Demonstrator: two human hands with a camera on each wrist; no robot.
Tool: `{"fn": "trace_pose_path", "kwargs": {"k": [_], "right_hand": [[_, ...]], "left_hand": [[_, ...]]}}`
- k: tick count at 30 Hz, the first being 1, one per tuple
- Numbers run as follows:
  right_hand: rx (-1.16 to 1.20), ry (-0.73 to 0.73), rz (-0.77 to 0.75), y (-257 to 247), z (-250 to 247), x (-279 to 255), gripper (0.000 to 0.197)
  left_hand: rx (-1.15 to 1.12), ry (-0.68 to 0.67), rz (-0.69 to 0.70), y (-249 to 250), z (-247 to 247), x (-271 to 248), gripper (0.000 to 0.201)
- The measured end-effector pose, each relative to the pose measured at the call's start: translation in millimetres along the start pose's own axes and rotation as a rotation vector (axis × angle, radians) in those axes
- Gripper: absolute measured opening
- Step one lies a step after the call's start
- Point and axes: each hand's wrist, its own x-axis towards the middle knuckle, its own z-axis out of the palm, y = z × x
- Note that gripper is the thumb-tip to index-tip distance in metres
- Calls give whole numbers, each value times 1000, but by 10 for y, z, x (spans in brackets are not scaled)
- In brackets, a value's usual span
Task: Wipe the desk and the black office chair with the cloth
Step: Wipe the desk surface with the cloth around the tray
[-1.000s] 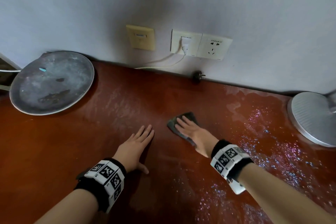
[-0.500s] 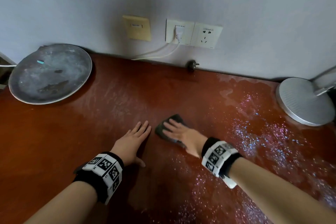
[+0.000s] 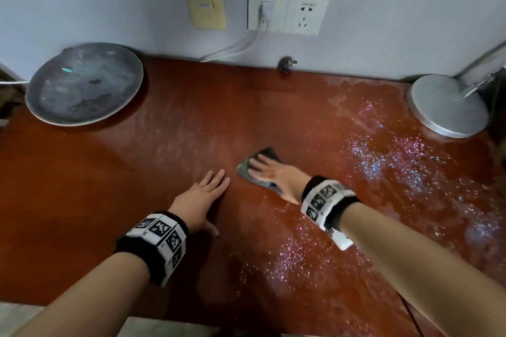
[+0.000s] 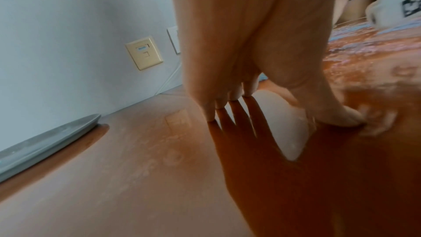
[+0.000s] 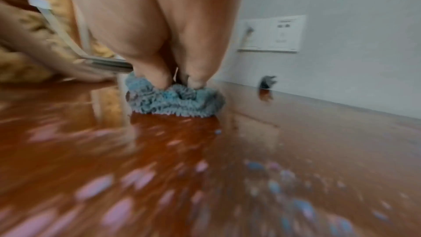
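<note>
So the right hand [image 3: 275, 176] is pressed flat on a small blue-grey cloth [image 3: 250, 172] around the middle of the reddish-brown bench [image 3: 164, 161], fingers spread out straight on top of it rather than wrapped round it. From the right wrist view the cloth [image 5: 175, 100] looks like a nubby, fluffy one, bunched up under the fingertips [image 5: 159, 80], though that shot is pretty smeared. The left hand [image 3: 200, 197] is just planted on the bench beside it, palm down, fingers straight and together, holding nothing; the left wrist view shows the fingertips [image 4: 210, 113] touching the glossy wood. The two hands are close but not touching.

The bench to the right of the cloth is wet, lots of sparkly droplets [image 3: 383, 161] catching the light, and the left part looks drier with faint streaks.

As for containers, there's only one dish-like thing: a big round grey metal tray [image 3: 85, 85] at the back left, against the wall. It has some dark smudges and a tiny teal bit in it, otherwise I can't tell what the marks are. Back right there's a round silver lamp base [image 3: 446, 107]. On the wall: a yellowish plate [image 3: 206, 9], a white double socket [image 3: 287, 13] with a white cable [image 3: 232, 49] plugged in, and a loose dark plug [image 3: 286, 64] lying at the wall edge. No chair anywhere in view.
</note>
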Motion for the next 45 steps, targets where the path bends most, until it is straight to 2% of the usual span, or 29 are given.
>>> {"fn": "trace_pose_path", "kwargs": {"k": [3,5,7,10,12,13,16,18,20,24,26,29,31,33,36,38,39,41,43,45], "right_hand": [[-7,-73,-274,-431,302,-344,79],[39,-96,-355,-518,332,-450,74],[89,-34,-255,-426,257,-406,76],[120,68,30,-209,156,-252,77],[94,70,65,-259,200,-243,78],[69,43,27,-364,239,-297,80],[-14,-106,-242,-757,424,-560,77],[7,-132,-333,-829,446,-640,73],[19,-88,-277,-697,383,-564,75],[56,39,-4,-537,330,-360,80],[60,27,-63,-704,429,-452,81],[19,-98,-360,-1031,710,-704,72],[80,-103,-446,-1086,771,-787,67],[95,-76,-391,-978,694,-754,70],[136,44,-150,-804,550,-642,74],[116,61,-98,-808,578,-632,78],[81,26,-140,-881,615,-677,79],[14,-75,-320,-1044,758,-818,77],[45,-113,-458,-1133,839,-940,71],[102,-95,-445,-1052,794,-917,68]], "left_hand": [[0,19,-4,27,105,-109,119],[-3,21,-11,49,157,-171,118],[-6,17,-10,69,202,-220,118],[-20,7,-20,86,256,-290,118],[-27,4,-23,98,294,-332,117],[-30,8,-22,106,313,-350,117],[-32,22,-25,117,375,-399,116],[-31,20,-24,118,412,-428,116],[-38,16,-26,120,439,-448,116],[-45,7,-33,128,449,-474,116],[-48,8,-33,136,452,-474,114],[-31,12,-36,143,474,-480,111],[-29,11,-32,144,487,-489,109],[-38,10,-32,138,502,-492,110],[-53,2,-30,133,505,-492,112],[-55,6,-32,135,510,-492,111],[-53,9,-30,136,512,-498,110],[-51,24,-29,131,528,-505,109],[-50,25,-24,125,538,-514,107],[-53,24,-26,125,548,-508,107]]}}
